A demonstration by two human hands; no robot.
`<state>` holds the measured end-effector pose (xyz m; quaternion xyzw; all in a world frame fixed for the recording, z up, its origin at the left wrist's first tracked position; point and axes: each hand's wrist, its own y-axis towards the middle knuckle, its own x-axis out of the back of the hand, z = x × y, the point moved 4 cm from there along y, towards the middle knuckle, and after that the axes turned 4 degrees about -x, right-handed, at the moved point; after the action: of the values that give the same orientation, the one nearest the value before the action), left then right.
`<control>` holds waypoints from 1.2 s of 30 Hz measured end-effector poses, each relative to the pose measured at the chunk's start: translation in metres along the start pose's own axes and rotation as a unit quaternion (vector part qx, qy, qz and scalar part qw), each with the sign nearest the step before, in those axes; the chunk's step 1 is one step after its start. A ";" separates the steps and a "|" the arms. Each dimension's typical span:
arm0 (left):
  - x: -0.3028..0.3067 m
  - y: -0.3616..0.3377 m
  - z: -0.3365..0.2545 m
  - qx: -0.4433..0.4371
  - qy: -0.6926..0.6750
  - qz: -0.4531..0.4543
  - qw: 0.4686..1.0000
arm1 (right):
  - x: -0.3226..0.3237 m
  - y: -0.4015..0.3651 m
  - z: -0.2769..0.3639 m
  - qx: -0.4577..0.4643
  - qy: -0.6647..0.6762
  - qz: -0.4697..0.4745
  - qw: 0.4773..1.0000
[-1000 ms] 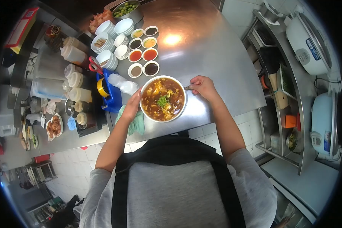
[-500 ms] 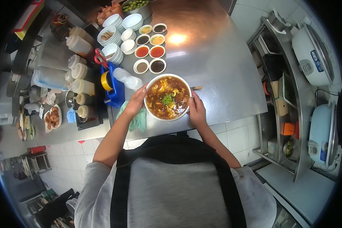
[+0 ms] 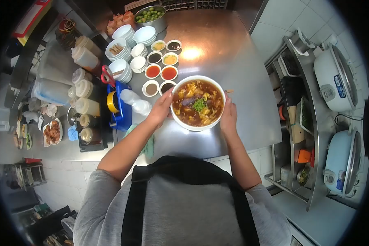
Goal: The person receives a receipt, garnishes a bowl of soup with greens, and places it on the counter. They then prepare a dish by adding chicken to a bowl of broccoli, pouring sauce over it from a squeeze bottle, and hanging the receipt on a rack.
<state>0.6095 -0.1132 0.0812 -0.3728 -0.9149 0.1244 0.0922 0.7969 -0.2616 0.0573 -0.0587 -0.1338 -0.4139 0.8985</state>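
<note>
A white bowl of thick brown soup with egg strands and chopped green onion is between my two hands. My left hand grips its left side, fingers curled around the wall. On the right side my right hand is closed against the rim, some fingers hidden by the bowl. The bowl looks level and seems held just above the steel counter. Its rim overlaps a small cup of dark sauce. A wooden-handled item shows partly behind the bowl.
Sauce cups and stacked white bowls stand at the back left. A blue caddy, squeeze bottles and a green cloth are to the left. A metal pot of green fruit is behind. Shelves with rice cookers stand right.
Both hands have moved the bowl to the right, and it looks slightly larger, nearer the camera. It now covers part of a dark sauce cup. The view has shifted a little.
</note>
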 end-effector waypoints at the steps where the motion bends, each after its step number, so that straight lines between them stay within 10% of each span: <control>1: -0.006 0.013 -0.010 0.014 -0.031 -0.001 0.999 | 0.005 0.017 0.007 0.008 0.017 0.001 1.000; 18: -0.012 0.332 -0.087 -0.045 -0.064 -0.013 0.997 | -0.036 0.358 -0.026 -0.022 0.132 -0.043 0.990; 27: -0.005 0.377 -0.068 0.019 -0.118 0.004 0.993 | -0.053 0.387 -0.058 -0.075 0.176 -0.018 0.981; 31: -0.008 0.364 -0.071 -0.020 0.108 -0.231 0.967 | -0.046 0.335 -0.079 -0.073 0.262 -0.100 0.957; 34: -0.052 0.292 -0.083 -0.174 0.014 -0.140 0.975 | -0.039 0.271 -0.093 0.005 0.206 -0.150 0.967; 36: -0.079 0.187 -0.103 -0.155 -0.120 0.182 0.964 | -0.038 0.217 -0.067 0.212 -0.061 -0.108 0.970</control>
<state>0.8149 -0.0235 0.1179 -0.5248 -0.8442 0.0400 -0.1012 0.9509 -0.1076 -0.0165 0.1224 -0.2781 -0.4661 0.8309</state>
